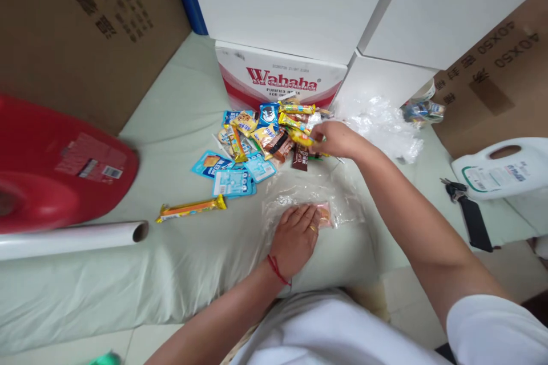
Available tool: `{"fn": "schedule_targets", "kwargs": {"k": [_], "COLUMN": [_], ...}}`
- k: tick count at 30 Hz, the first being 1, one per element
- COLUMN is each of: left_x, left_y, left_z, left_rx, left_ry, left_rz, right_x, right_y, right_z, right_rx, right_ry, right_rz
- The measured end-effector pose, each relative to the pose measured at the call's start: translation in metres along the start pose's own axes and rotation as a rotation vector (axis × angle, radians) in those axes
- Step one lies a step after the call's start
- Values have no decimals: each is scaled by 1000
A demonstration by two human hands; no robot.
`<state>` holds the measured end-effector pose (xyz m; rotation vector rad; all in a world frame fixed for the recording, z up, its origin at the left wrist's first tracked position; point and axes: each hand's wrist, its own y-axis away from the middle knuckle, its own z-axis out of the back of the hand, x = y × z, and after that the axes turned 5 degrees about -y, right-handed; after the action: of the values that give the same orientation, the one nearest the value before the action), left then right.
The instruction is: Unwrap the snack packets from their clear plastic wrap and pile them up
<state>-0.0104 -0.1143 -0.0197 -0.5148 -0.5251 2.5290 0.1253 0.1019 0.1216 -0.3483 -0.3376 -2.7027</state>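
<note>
My left hand (296,239) lies flat on a clear plastic bag (280,197), fingers stretched out. At its fingertips a small pinkish snack packet (326,214) shows in or under the film; my fingers hide part of it. My right hand (338,140) reaches to the right side of a snack pile, its fingers pinched on a yellow snack packet (302,138). Beneath it sits a dark brown packet (300,157). The pile also has blue packets (233,181), cream-coloured cookie packets (245,121) and yellow stick packets (236,142). One long yellow stick packet (191,208) lies apart at left.
Behind the pile stands a Wahaha carton (280,77). Crumpled clear bags (381,125) lie to the right, with a white jug (505,168) and keys on a black strap (471,217) beyond. A red jug (64,165) and a white roll (72,239) are at left.
</note>
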Motion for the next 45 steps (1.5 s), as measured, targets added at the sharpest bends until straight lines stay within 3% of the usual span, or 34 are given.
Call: {"fn": "schedule_targets", "kwargs": {"k": [2, 4, 9, 13, 18, 22, 25, 30, 35, 39, 42, 45], "left_x": [0, -1, -5, -8, -6, -6, -8, -10, 3, 32, 54, 67], "left_y": [0, 0, 0, 2, 1, 1, 1, 6, 24, 33, 22, -1], "left_z": [0, 0, 7, 11, 10, 8, 7, 15, 47, 64, 59, 46], "left_rx": [-3, -4, -42, -53, -53, -52, -39, -46, -46, -186, -234, -94], "left_ry": [6, 11, -39, -79, -79, -82, -82, -42, 192, 354, 431, 482], "left_rz": [1, -3, 32, 6, -41, -48, -44, -24, 100, 457, 716, 630], "right_x": [-2, -2, -4, -7, -13, -13, -5, 5, 6, 13, 18, 20], "right_y": [-4, 0, 25, 31, 27, 44, 78, 146, 180, 186, 186, 187], "right_z": [6, 0, -38, -61, -62, -53, -56, -93, -134, -143, -141, -138], "right_rx": [-194, -216, 234, 327, 405, 301, 178, 19, -37, 22, 49, 42], "right_ry": [-30, -62, 51, 83, -181, -301, -337, -386, -316, -95, 1, 35], "right_rz": [3, 79, 298, 284, 267, 370, 406, 415, 428, 381, 376, 402]}}
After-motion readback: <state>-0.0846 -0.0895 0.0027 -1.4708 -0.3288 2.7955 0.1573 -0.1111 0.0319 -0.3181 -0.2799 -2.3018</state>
